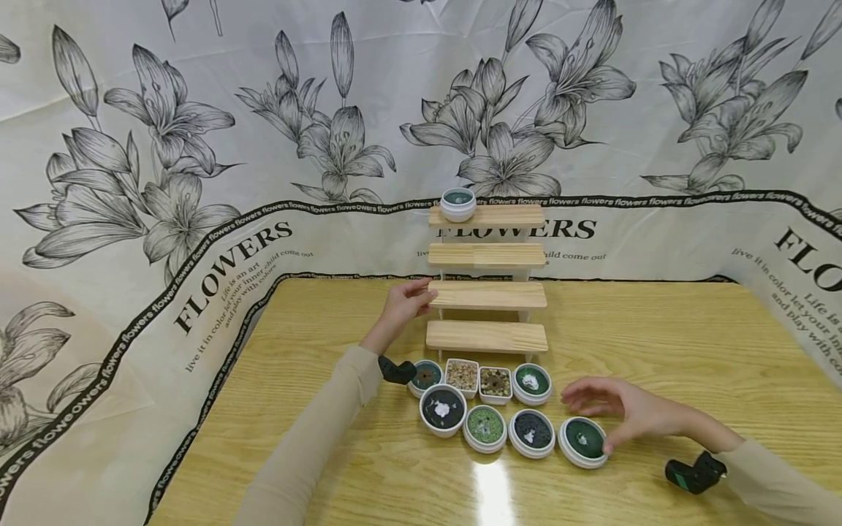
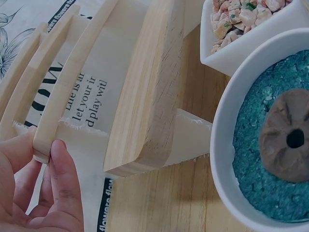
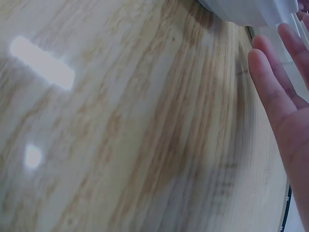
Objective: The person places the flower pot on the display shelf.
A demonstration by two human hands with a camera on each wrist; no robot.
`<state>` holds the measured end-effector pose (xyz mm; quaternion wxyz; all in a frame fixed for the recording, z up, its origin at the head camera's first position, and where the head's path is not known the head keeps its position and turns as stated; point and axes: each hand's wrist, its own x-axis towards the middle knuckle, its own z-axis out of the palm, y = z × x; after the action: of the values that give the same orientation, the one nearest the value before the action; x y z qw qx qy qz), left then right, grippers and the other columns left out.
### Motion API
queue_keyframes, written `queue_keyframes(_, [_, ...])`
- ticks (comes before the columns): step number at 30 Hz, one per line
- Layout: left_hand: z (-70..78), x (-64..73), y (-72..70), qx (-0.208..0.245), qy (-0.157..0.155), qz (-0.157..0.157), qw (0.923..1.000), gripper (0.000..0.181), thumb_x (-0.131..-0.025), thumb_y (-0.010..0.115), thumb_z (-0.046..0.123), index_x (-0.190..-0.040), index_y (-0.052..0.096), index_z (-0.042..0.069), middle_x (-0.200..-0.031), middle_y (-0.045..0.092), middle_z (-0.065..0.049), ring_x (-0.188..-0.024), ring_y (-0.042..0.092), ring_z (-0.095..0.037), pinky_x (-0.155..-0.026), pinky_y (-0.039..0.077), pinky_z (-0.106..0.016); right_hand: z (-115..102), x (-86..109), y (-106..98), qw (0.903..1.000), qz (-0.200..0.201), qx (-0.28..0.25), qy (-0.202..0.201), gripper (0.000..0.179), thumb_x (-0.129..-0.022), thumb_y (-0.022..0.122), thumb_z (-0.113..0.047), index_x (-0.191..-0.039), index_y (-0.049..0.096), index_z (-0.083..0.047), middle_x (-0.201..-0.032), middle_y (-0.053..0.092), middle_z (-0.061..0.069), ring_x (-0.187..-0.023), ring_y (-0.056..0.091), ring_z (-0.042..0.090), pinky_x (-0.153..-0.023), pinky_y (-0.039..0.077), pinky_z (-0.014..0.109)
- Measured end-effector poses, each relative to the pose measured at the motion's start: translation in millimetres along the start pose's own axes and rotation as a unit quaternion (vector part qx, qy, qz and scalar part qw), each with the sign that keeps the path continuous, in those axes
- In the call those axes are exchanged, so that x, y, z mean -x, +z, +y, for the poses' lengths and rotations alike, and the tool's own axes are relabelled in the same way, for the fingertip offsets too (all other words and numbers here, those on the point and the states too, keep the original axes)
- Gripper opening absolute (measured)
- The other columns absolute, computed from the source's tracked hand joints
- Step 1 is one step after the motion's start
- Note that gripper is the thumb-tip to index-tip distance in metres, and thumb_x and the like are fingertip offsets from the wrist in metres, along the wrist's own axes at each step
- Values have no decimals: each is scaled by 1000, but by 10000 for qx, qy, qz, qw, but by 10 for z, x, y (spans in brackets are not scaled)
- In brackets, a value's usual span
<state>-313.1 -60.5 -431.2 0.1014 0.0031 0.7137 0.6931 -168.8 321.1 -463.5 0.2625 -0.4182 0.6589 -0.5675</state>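
Observation:
My left hand [image 1: 403,305] pinches the left end of a board of the pale wooden tiered stand [image 1: 487,296], the second board up from the table. In the left wrist view, thumb and fingertips meet on that rounded board end [image 2: 44,142]. Toward the front right, my right hand [image 1: 621,409] is spread beside a round white pot [image 1: 582,462] with dark green filling. Its thumb reaches the pot's right rim; whether it touches cannot be told. The other fingers are held apart behind the pot. Another white pot [image 1: 458,213] sits on the top board's left end.
In front of the stand, several white pots crowd together, among them a square one with pebbles [image 1: 463,375] and a round one with light green filling [image 1: 485,448]. A flower-printed cloth [image 1: 355,241] hangs behind the wooden table [image 1: 329,329].

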Motion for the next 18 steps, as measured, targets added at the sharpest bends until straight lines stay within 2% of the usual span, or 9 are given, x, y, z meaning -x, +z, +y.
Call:
queue_keyframes(5, [-4,-2,1,3,3,0,10000,46,-92,65,11,-137,53,4,-115,59,-12,-71,60,-4,-77,60,-26,3,0,20,9999,-168,1,-32,73,-76,76,8,-134,34,17,-136,50,18,-123,54,19,-106,46,24])
queue_keyframes(8, [-2,4,0,-21,9,0,10000,47,-92,65,11,-137,53,4,-118,59,-14,-70,60,-4,-78,60,-27,-5,3,46,9998,-175,-20,103,73,-75,77,8,-135,35,15,-136,50,18,-125,53,15,-106,44,22])
queue_keyframes(12, [-6,4,0,39,33,7,10000,46,-92,65,11,-136,54,3,-117,59,-14,-69,60,-4,-76,60,-26,1,11,71,9996,-146,-10,241,74,-73,78,9,-135,38,13,-137,50,19,-126,51,12,-107,42,19])
queue_keyframes(18, [-8,5,-1,39,62,-9,10000,46,-92,65,10,-136,53,3,-115,58,-12,-70,60,-4,-73,59,-23,25,27,82,9993,-358,39,84,75,-73,76,11,-137,36,13,-137,47,23,-130,48,11,-109,39,17])
